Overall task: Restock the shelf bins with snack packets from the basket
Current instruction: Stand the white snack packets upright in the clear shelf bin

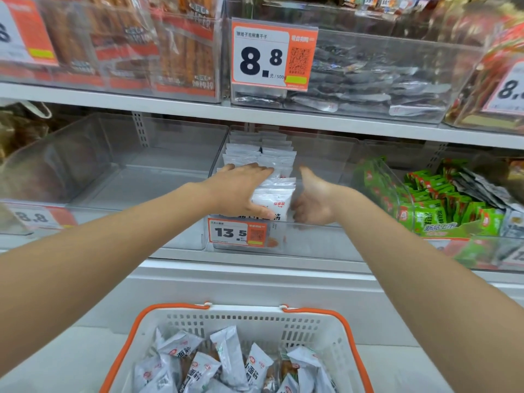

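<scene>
1. So, the shelf (255, 114) takes up the whole top half of the frame, with clear bins side by side on it.
2. The basket (246, 309), white with an orange rim, sits bottom centre with loose snack packets (229, 355) piled inside.
3. The middle bin (320, 242) is dead centre, with white packets (263, 154) standing in rows in its left part.
4. My left hand (241, 191) lies across the front packets, fingers straight over the top and thumb down the front face. It's pressing, not clenching.
5. My right hand (312, 199) is just right of that stack, palm facing it, thumb up. The fingers are loosely curled and holding nothing. Can't tell if it's touching.
6. An orange price tag (236, 232) reading 13.5 is on the bin front, below my left hand.
</scene>
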The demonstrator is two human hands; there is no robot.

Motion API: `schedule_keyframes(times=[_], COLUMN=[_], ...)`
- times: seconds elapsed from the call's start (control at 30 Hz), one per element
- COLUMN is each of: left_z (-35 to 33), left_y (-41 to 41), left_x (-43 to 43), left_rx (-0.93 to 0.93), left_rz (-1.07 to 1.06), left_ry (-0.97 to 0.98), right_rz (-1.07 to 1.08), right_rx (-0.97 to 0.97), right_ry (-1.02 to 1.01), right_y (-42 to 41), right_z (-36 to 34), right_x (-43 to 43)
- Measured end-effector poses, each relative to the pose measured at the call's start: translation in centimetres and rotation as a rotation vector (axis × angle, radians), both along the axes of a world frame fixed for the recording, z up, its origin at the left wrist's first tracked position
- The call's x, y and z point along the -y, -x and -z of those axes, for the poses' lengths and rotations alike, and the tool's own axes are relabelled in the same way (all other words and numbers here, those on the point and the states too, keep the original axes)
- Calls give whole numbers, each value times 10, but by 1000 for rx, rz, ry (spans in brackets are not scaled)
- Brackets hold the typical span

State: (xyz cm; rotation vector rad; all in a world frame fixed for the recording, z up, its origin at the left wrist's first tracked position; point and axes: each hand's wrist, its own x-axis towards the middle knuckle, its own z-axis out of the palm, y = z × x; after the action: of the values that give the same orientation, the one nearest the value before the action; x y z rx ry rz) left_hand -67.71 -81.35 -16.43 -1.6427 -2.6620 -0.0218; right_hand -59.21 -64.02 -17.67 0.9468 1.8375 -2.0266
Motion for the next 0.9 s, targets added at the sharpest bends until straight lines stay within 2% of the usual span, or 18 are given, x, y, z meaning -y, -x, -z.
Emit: schedule_keyframes(times=[0.07, 0.13, 0.17, 0.27, 0.3, 0.4, 0.67, 0.9], left_z=[-3, -5, -8, -23, -28, -39, -50, -43], left_y=[-2, -6, -8, -2, 4, 18, 25, 20], left_x=[1, 1, 1, 0, -2, -10, -45, -60], left_rx=[7, 29, 92, 441, 456, 366, 291, 280], left_rz=[2, -5, -23, -125, -144, -152, -119, -73], left_ry=[6, 11, -7, -208, -252, -241, -5, -197], right_rz=[-94, -192, -214, -239, -237, -224, -261, -301], right_rx=[87, 93, 84, 64, 69, 79, 41, 25], right_ry=[-93, -118, -137, -156, -143, -154, -219, -135], right_y=[-11, -13, -12, -11, -12, -15, -20, -21], right_z=[-1, 0, 0, -1, -1, 1, 3, 4], right_x=[-9, -6, -3, 1, -1, -7, -3, -11])
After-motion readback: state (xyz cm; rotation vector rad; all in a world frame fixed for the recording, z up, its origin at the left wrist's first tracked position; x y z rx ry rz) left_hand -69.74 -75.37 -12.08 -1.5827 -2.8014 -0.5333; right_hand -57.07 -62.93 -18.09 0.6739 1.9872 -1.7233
